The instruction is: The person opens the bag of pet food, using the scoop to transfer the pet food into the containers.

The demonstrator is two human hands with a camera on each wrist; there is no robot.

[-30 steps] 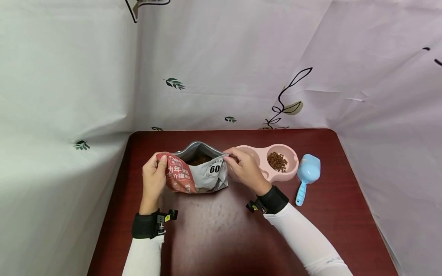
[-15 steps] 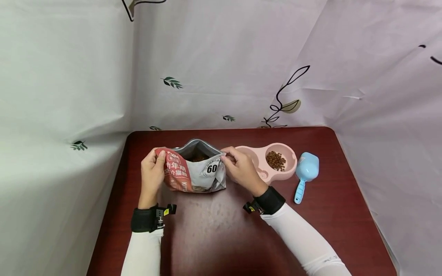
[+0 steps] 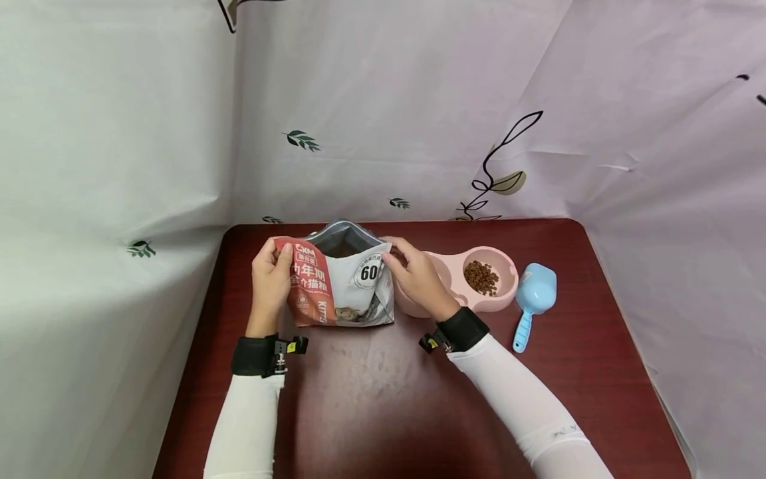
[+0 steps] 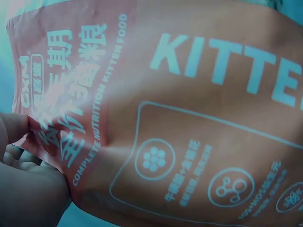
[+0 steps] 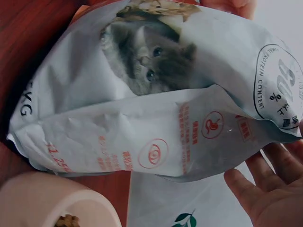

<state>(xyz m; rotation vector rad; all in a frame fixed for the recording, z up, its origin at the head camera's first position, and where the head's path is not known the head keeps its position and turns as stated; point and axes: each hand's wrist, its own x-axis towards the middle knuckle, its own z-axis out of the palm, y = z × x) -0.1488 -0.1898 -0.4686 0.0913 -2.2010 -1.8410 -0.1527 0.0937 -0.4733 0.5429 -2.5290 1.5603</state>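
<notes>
Between both hands stands a red and silver kitten food bag (image 3: 341, 286), its top gaping with a dark inside. My left hand (image 3: 270, 279) pinches the bag's upper left corner, thumb in front. At the upper right corner, my right hand (image 3: 419, 273) pinches the rim between thumb and fingers. The left wrist view shows the red printed side of the bag (image 4: 189, 118) beside the left hand (image 4: 33, 175). In the right wrist view the bag's folded side (image 5: 142, 132) and the right hand (image 5: 270, 184) appear. What lies inside the bag is hard to make out.
Right of the bag sits a pink double bowl (image 3: 457, 263), partly hidden by the right hand. Brown kibble (image 3: 481, 277) lies in its right compartment. A blue scoop (image 3: 534, 293) rests farther right on the dark red table (image 3: 598, 386). A pale curtain (image 3: 383, 133) surrounds the back and sides.
Both hands have moved upward with the bag's rim, so the bag now stands taller and more of its front shows. The bowl and scoop have stayed in place.
</notes>
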